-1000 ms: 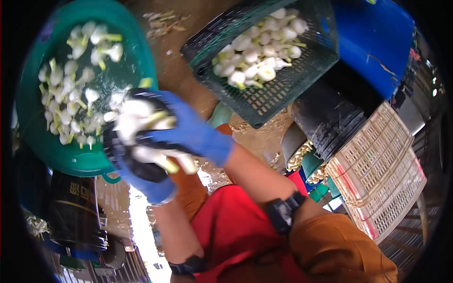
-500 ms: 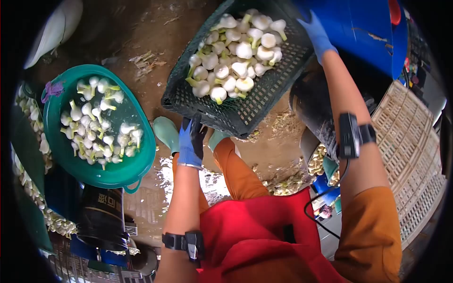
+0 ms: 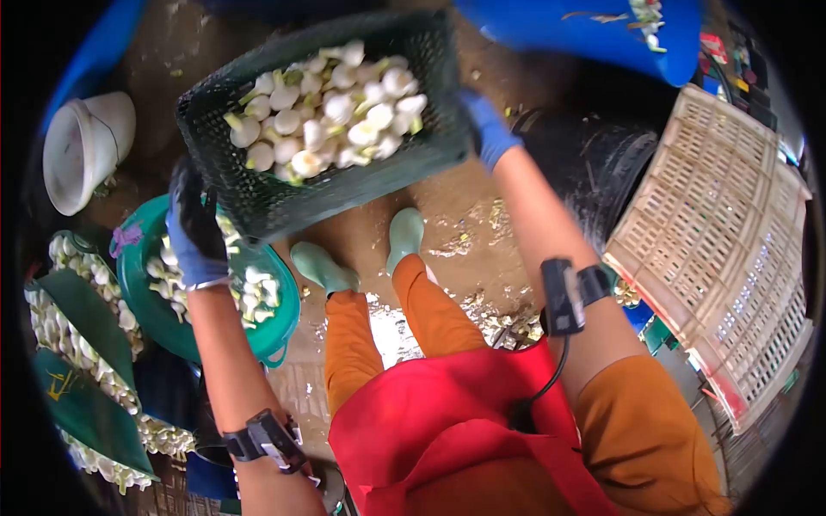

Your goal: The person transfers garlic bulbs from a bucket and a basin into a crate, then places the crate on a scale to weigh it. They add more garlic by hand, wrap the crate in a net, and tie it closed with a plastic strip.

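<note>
A dark green plastic crate (image 3: 361,191) is held tilted in front of me, with trimmed white bulbs (image 3: 340,107) heaped inside. My left hand (image 3: 194,224), in a blue and black glove, is closed on the crate's left end. At the right end, my right hand (image 3: 489,129) in a blue glove grips the crate; its fingertips are partly hidden by the crate wall. Below the crate's left side lies a round green tub (image 3: 288,310) holding more bulbs, partly covered by the crate and my left hand.
A white bucket (image 3: 86,155) stands at the upper left. More bulbs (image 3: 73,331) lie among green sheets (image 3: 86,413) at the far left. Woven light-coloured baskets (image 3: 723,241) are at the right. A blue container (image 3: 594,34) is at the top right, above a black container (image 3: 594,163).
Both hands have moved left with the crate, which has turned more level across the view and now overlaps the green tub. The view has shifted, showing the white bucket more fully.
</note>
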A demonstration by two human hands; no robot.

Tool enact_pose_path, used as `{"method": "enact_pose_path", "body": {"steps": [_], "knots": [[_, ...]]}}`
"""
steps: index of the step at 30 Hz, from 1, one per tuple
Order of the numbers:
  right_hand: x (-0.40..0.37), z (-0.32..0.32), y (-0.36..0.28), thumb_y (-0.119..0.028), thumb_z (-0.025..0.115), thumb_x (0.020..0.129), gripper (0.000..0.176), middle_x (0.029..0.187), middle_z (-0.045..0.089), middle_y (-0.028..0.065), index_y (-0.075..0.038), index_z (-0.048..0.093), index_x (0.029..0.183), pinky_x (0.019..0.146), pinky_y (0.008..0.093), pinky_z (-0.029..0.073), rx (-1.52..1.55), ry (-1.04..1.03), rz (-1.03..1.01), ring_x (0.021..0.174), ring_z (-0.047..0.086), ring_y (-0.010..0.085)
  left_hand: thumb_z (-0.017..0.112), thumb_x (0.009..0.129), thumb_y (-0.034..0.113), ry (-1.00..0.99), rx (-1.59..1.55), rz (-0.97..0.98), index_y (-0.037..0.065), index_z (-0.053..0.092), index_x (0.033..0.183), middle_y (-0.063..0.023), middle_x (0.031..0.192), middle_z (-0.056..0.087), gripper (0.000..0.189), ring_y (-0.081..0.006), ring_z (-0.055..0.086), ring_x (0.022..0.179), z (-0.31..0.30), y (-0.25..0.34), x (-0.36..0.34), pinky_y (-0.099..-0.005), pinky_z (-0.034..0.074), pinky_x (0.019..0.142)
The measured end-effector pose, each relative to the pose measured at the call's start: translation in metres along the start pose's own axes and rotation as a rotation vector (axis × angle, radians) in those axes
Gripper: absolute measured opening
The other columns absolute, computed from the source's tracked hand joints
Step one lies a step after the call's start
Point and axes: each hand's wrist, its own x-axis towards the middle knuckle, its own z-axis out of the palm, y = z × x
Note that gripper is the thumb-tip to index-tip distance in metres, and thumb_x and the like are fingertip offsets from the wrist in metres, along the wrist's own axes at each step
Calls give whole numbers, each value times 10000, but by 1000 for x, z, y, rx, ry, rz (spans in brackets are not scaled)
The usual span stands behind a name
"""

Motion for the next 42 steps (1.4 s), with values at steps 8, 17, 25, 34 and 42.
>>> {"method": "enact_pose_path", "body": {"steps": [8,17,25,34,42], "knots": [[-162,9,-119,-290,607,807,514,1256,508,188,-48,509,1249,1007,366,369,-819,-63,-427,1185,477,311,478,955,272,15,-359,-109,92,284,1432,-97,1423,367,546,-224,408,1264,36,107,-32,-405,302,1054],[-65,-198,-337,-263,637,860,615,1256,514,141,-1,367,1346,939,312,425,-257,462,-556,1146,495,199,518,921,288,-68,-96,-436,98,396,1358,-63,1315,483,491,-217,502,1150,158,170,-30,-363,398,953],[234,-369,-458,-386,654,811,496,986,637,128,-63,549,1172,702,287,492,-3,558,-593,825,618,150,444,934,133,-162,368,-144,-46,444,1291,-167,1274,513,399,-242,508,1171,395,312,98,-346,376,1015],[132,-376,-477,-378,566,853,599,1248,528,161,-78,395,1342,821,360,495,-531,567,-324,1000,609,284,460,937,182,-311,98,-205,-18,438,1295,-130,1257,507,410,-220,497,1130,566,322,265,-331,405,962],[105,-280,-472,-192,614,766,838,1413,277,263,-196,136,1454,711,480,520,-1153,645,-25,920,594,443,480,941,329,-186,-102,-775,40,483,1224,-65,1113,535,405,-189,541,951,641,289,357,-291,475,816]]}}
